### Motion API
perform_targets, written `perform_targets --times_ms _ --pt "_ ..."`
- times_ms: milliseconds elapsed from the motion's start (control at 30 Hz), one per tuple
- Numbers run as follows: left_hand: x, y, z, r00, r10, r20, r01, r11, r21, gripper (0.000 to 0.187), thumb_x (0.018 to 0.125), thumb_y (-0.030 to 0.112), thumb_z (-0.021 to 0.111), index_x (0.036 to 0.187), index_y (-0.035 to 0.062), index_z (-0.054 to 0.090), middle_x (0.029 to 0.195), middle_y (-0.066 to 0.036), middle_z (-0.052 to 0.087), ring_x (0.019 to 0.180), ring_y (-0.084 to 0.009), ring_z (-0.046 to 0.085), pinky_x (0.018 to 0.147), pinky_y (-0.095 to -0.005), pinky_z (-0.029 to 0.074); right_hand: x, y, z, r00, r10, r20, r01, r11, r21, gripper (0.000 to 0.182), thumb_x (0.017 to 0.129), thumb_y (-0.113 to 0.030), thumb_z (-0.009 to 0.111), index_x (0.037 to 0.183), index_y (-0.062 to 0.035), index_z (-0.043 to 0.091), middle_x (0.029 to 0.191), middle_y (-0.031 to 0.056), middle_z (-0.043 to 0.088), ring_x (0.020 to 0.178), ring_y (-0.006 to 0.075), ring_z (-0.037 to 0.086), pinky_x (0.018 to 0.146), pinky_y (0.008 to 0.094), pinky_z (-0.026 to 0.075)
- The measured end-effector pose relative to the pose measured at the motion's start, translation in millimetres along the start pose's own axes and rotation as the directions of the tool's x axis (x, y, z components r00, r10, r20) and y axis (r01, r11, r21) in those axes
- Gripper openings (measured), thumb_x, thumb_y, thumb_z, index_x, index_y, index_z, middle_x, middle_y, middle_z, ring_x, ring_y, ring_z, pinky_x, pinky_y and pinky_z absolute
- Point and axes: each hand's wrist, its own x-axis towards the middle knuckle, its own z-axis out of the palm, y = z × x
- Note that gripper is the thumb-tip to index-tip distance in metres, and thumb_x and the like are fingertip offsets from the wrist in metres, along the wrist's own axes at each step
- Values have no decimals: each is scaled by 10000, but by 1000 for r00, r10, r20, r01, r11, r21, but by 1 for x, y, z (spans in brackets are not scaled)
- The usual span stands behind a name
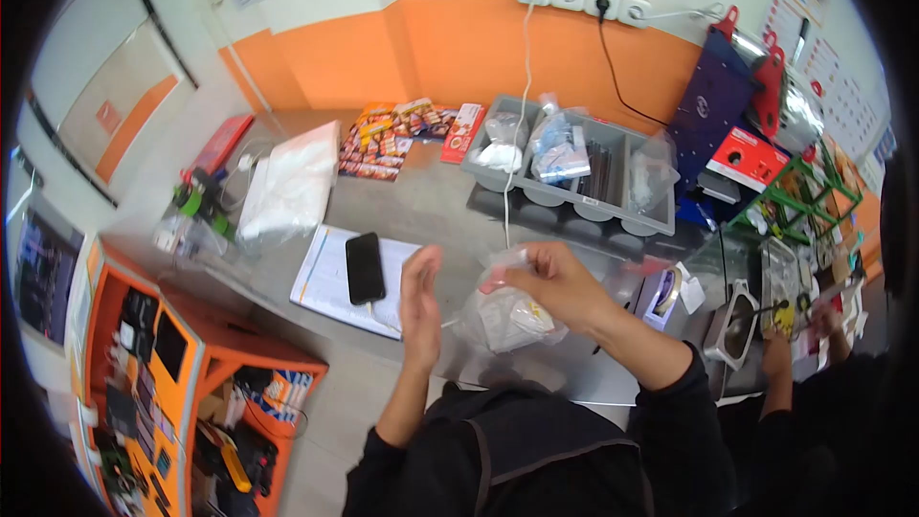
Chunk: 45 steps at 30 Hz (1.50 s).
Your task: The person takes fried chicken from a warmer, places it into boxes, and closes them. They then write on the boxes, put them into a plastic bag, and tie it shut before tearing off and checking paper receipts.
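Note:
A clear plastic bag [512, 318] with something white inside stands on the metal counter in front of me. My right hand [557, 285] pinches the gathered top of this bag between thumb and fingers. To the bag's left, my left hand [419, 302] is raised with its fingers stretched out, holding nothing. Just beyond that hand, a black phone [365, 268] rests on an open notebook [324, 280] with printed or written lines. What exactly the bag contains is hard to make out through the plastic.
A grey divided bin [593, 201] with bagged cutlery stands behind the bag. Left are a stack of white plastic bags [290, 182] and colourful leaflets [383, 139]. A tape dispenser [659, 299] sits right. At far right, a co-worker's hands [777, 354] are near a metal container [732, 327].

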Motion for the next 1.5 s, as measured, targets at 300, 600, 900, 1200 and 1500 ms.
perform_targets --times_ms 300,600,900,1200,1500 --pt "-42 -130 7 710 -522 473 223 803 553 1207 542 618 777 1412 0 213 1451 -236 232 1382 -399 124 1079 -591 55 -12 -19 14 995 -100 12 97 987 130 284 881 -73 607 1119 18 480 929 94 627 813 163 636 734 285 496" --pt "-1 -80 -30 780 -253 572 -78 869 489 1504 427 580 850 1425 -47 -83 1499 -271 -19 1399 -407 3 1106 -537 57 -6 -26 -13 975 -165 -151 177 982 69 251 903 -31 553 1122 35 447 941 110 614 841 174 648 751 280 504" --pt "-25 -126 -24 727 -272 631 -49 895 443 1228 621 488 799 1427 -72 61 1484 -272 139 1401 -376 97 1107 -529 51 4 -17 -20 947 -192 -258 218 973 76 270 894 -65 588 1123 28 479 902 95 620 790 199 664 740 285 503" --pt "-19 -98 -10 893 -141 427 105 989 107 1024 705 401 765 1419 -41 179 1445 -246 269 1384 -360 189 1116 -453 127 12 -16 -23 940 -190 -283 226 969 98 249 911 -44 542 1131 29 451 938 94 599 813 197 664 727 283 523" --pt "-8 -131 46 835 -47 549 -63 982 180 742 708 319 739 1259 8 352 1203 -184 408 1145 -333 347 948 -432 285 8 59 97 957 -231 178 250 337 -908 143 797 -95 536 895 5 506 762 124 570 702 324 603 593 379 498"
